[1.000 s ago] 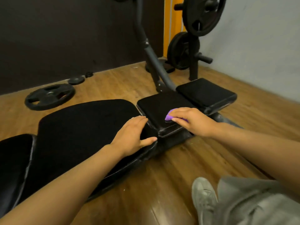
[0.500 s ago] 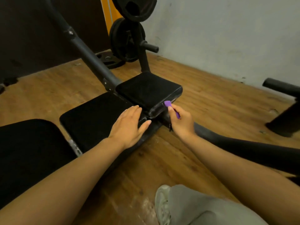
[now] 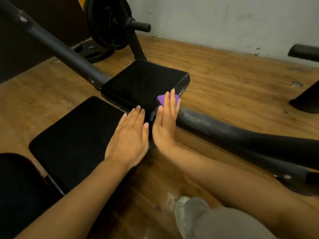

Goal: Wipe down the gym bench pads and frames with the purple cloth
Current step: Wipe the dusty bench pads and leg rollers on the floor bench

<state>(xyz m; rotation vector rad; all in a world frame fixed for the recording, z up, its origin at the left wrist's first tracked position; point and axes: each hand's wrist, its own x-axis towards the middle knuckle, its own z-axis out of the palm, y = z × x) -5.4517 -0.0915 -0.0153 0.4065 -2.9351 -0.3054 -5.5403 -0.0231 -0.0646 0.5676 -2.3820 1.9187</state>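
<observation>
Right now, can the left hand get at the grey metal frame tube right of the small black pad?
Probably not directly. The left hand rests flat on the middle black pad, and the right hand, pressing the purple cloth, lies between it and the grey metal frame tube.

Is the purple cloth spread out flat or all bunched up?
Cannot tell: the right hand presses straight fingers over the purple cloth on the small pad's edge, covering most of it.
</observation>
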